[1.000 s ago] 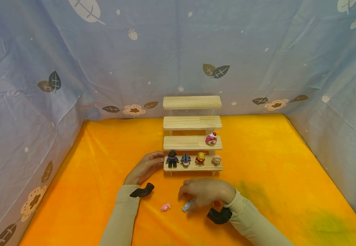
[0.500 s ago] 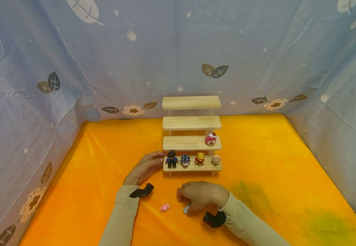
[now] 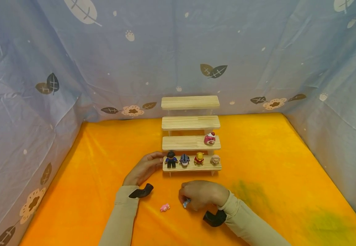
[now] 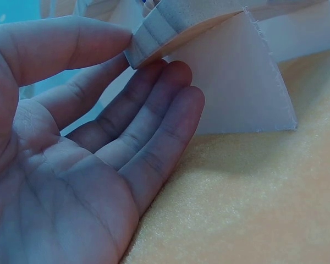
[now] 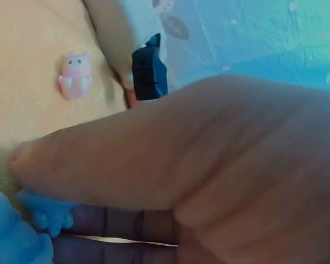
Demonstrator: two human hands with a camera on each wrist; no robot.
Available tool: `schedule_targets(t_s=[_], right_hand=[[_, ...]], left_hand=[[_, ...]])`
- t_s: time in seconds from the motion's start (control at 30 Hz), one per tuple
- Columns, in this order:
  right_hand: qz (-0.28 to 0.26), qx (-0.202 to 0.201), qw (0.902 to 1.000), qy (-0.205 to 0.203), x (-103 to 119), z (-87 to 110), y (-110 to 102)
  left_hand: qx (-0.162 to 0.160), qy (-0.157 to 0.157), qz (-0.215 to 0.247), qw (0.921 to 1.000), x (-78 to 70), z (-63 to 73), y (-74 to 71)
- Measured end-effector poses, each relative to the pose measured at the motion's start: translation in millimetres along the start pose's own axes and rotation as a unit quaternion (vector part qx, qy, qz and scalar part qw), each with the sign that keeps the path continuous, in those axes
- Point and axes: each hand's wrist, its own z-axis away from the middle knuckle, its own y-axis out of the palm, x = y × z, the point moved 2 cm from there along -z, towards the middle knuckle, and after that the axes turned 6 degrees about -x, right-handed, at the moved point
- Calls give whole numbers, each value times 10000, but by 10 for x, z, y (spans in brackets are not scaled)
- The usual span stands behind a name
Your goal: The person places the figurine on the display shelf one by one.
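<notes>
Right fingers (image 5: 121, 223) and thumb (image 5: 93, 159) pinch a blue figurine (image 3: 186, 203).

The head view looks forward and down from above both forearms, far enough back to take in the left hand (image 3: 144, 168), the right hand (image 3: 200, 194), the whole stepped shelf (image 3: 191, 122) and the patterned curtain (image 3: 153, 44) behind it. The left wrist view sits low and very close, facing past the palm to the lowest step's end, which the head view shares. The right wrist view, also close and turned sideways, faces across to the left sleeve (image 3: 128, 203); it shares the pink figure (image 3: 165, 207) with the head view.
</notes>
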Motion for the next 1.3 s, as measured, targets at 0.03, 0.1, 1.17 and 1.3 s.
schedule_targets(t_s=[0.03, 0.1, 1.17, 1.3], right_hand=[[-31, -21, 10000, -6, -4, -1, -4], [-89, -64, 9999, -15, -13, -4, -14], [-1168, -421, 9905, -595, -19, 91, -236], [-1278, -484, 9884, -662, -33, 112, -266]], left_hand=[[0, 6, -3, 10000, -2, -1, 1], [21, 36, -25, 10000, -4, -5, 0], [-27, 99, -161, 9998, -7, 9, 9], [17, 110, -153, 9998, 1, 6, 8]])
